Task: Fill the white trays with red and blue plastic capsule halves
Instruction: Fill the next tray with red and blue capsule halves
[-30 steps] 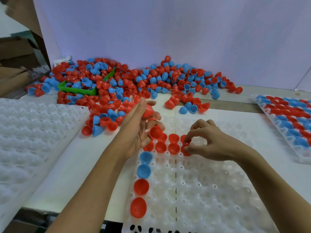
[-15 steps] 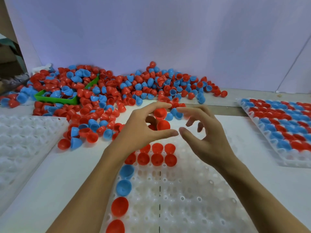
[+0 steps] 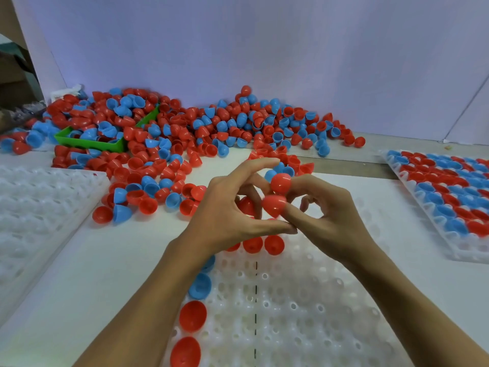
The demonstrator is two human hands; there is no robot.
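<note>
My left hand (image 3: 227, 215) and my right hand (image 3: 328, 215) meet above the white tray (image 3: 304, 313) in front of me. The left hand holds several red capsule halves (image 3: 247, 206) in its curled fingers. Fingers of the right hand pinch one red half (image 3: 274, 205), and another red half (image 3: 280, 182) sits just above it between both hands. The tray holds a row of red halves (image 3: 264, 245) under the hands and a column of blue (image 3: 200, 286) and red halves (image 3: 192, 315) down its left edge.
A big heap of loose red and blue halves (image 3: 185, 133) lies at the back, partly over a green bin (image 3: 90, 144). A white tray with bare holes (image 3: 39, 207) lies at the left. A filled tray (image 3: 449, 192) lies at the right. A pale wall stands behind.
The right hand has lifted off the tray's red row and come up to the left hand, where it now pinches a red half. The view has shifted closer.
</note>
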